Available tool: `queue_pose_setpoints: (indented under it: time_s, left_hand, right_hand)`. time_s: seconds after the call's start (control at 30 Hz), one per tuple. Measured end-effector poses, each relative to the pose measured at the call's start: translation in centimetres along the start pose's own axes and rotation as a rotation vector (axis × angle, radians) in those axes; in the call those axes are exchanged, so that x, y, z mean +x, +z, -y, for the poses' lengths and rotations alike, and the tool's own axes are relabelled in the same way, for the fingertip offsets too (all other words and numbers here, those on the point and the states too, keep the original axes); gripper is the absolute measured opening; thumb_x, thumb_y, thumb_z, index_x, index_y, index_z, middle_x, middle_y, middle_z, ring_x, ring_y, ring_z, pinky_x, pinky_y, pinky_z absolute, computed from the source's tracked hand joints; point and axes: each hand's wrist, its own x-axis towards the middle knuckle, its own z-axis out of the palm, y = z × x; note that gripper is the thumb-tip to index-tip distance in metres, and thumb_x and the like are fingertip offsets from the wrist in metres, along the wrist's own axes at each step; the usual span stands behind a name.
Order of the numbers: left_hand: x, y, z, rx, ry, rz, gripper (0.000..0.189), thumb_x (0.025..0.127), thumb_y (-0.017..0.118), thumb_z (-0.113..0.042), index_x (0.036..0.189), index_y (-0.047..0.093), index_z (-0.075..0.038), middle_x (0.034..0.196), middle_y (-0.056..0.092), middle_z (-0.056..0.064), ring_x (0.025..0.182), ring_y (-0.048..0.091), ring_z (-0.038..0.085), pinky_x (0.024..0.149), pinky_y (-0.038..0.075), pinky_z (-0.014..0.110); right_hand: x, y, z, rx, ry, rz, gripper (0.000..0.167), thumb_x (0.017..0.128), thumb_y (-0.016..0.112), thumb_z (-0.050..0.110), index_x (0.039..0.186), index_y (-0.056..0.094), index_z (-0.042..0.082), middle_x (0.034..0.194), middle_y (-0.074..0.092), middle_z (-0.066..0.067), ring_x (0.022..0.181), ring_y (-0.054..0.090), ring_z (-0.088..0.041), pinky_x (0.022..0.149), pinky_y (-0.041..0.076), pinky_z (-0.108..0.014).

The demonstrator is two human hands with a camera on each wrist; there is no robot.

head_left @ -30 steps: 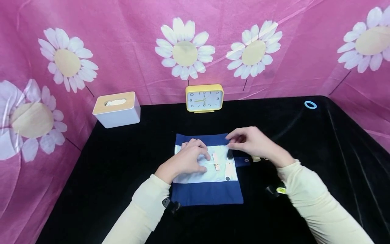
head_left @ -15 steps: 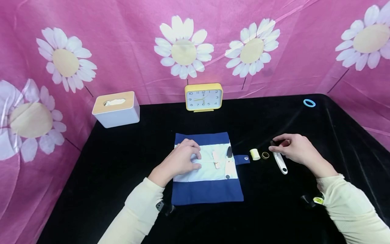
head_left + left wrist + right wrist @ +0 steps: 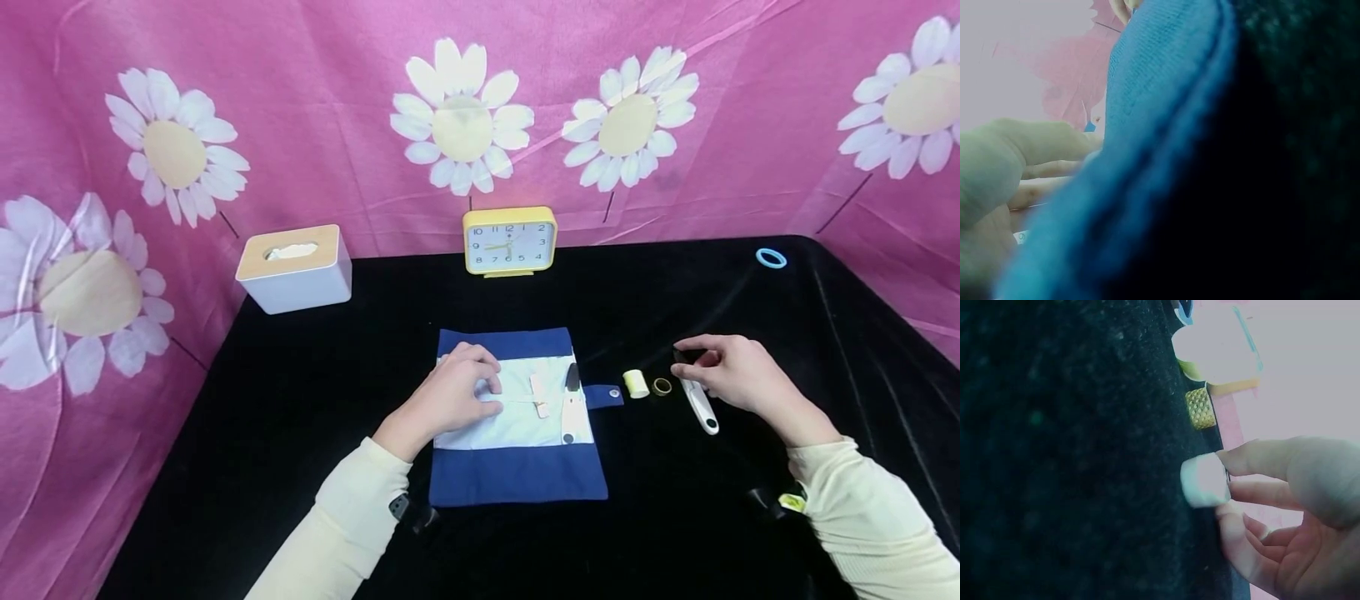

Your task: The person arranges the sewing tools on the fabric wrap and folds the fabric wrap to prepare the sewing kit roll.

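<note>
A navy blue fabric pouch (image 3: 517, 475) lies unfolded on the black cloth, its pale inner panel (image 3: 517, 429) upward. My left hand (image 3: 453, 392) rests on the panel's left part, fingers loosely bent, thumb toward the right. Right of it on the panel are a small pale pink piece (image 3: 538, 396) and a white tool with a black end (image 3: 572, 408). Farther right, my right hand (image 3: 738, 371) pinches the dark far end of a second slim white tool (image 3: 701, 408) on the cloth. In the right wrist view that tool's white end (image 3: 1204, 480) faces the camera.
Between pouch and right hand stand a pale yellow thread spool (image 3: 636, 384) and a brass thimble (image 3: 662, 387), beside the pouch's snap tab (image 3: 604, 396). A yellow clock (image 3: 510, 242), a tissue box (image 3: 296, 271) and a blue ring (image 3: 771, 258) are at the back.
My right hand has moved right, from the pouch's upper right corner to the white tool on the cloth, and has held it there since. My left hand has shifted slightly left on the panel.
</note>
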Motion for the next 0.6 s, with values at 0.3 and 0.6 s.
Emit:
queue_pose_setpoints:
  time_s: [0.3, 0.6]
  left_hand:
    - [0.1, 0.3, -0.2, 0.030, 0.022, -0.025, 0.006, 0.086, 0.079, -0.019, 0.086, 0.076, -0.014, 0.116, 0.066, 0.003, 0.119, 0.051, 0.023, 0.104, 0.040, 0.046]
    - [0.3, 1.5, -0.9, -0.005, -0.023, -0.113, 0.011, 0.082, 0.083, -0.023, 0.086, 0.080, -0.014, 0.106, 0.065, 0.001, 0.111, 0.049, 0.022, 0.095, 0.038, 0.041]
  right_hand:
    - [1.5, -1.1, 3.0, 0.002, -0.053, -0.035, 0.040, 0.091, 0.073, 0.022, 0.123, 0.067, -0.001, 0.076, 0.075, -0.005, 0.054, 0.063, -0.006, 0.055, 0.049, -0.023]
    - [4.0, 0.5, 9.4, 0.110, -0.040, 0.016, 0.043, 0.091, 0.072, 0.019, 0.129, 0.064, -0.001, 0.080, 0.073, -0.011, 0.059, 0.067, -0.012, 0.056, 0.054, -0.024]
